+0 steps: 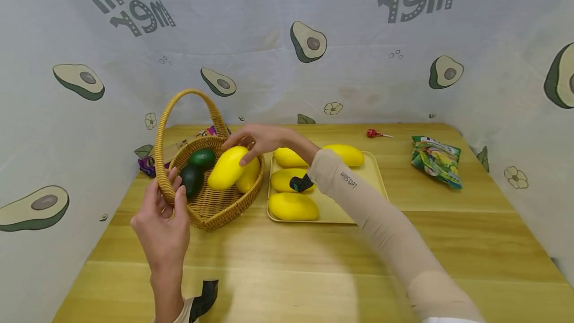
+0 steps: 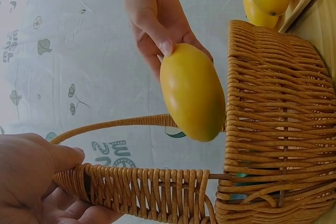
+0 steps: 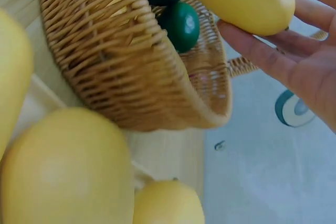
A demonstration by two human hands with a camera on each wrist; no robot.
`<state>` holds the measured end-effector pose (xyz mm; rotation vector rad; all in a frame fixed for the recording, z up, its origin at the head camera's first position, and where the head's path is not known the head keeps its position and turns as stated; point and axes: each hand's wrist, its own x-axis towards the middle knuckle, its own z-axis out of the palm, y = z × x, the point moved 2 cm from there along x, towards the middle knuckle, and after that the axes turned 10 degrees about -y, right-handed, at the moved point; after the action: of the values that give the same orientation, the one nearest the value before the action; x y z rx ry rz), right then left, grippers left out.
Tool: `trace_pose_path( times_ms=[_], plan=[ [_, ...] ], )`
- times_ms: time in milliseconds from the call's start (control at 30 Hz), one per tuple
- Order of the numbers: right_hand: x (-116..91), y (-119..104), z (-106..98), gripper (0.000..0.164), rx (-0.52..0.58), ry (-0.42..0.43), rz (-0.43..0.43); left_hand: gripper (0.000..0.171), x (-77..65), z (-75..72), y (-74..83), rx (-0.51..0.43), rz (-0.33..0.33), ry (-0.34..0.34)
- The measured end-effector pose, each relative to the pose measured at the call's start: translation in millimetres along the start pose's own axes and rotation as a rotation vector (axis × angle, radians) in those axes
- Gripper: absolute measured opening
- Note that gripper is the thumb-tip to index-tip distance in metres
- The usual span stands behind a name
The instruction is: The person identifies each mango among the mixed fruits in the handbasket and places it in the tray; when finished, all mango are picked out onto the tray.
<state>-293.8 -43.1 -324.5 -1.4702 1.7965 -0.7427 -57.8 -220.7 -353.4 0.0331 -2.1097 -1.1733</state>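
My right hand (image 1: pixel 264 139) grips a yellow mango (image 1: pixel 226 169) between thumb and fingers, above the opening of a wicker basket (image 1: pixel 235 213). In the left wrist view that mango hangs clear of the basket's rim. With thumb and fingers, my left hand (image 1: pixel 163 231) holds the basket's tall handle (image 1: pixel 160 138) low on its near side. Inside the basket, another mango (image 1: pixel 248 177) lies on the right, partly hidden by the held one. Two dark green fruits, one rounder (image 1: pixel 203 158) and one darker (image 1: pixel 191 182), lie on the left.
Right of the basket, a pale yellow tray (image 1: pixel 336 208) bears several mangoes (image 1: pixel 293 207), some partly covered by my right arm. Farther right lie a red lollipop (image 1: pixel 372 133) and a green snack bag (image 1: pixel 437 161). A purple packet (image 1: pixel 147 166) shows behind the basket.
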Motion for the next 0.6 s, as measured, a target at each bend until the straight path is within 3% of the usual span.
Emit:
trace_pose_path(
  times_ms=[133, 600],
  plan=[
    [-28.0, 1.5, 3.3, 0.061, 0.053, 0.073, 0.024, 0.036, 0.3, 0.7, -0.4, -0.005, 0.012, 0.004],
    [-119.1, 25.3, 24.5, 0.063, 0.049, 0.355, 0.005, 0.038, 0.0, 1.9, -1.2, -0.006, 0.026, 0.012]
  ],
)
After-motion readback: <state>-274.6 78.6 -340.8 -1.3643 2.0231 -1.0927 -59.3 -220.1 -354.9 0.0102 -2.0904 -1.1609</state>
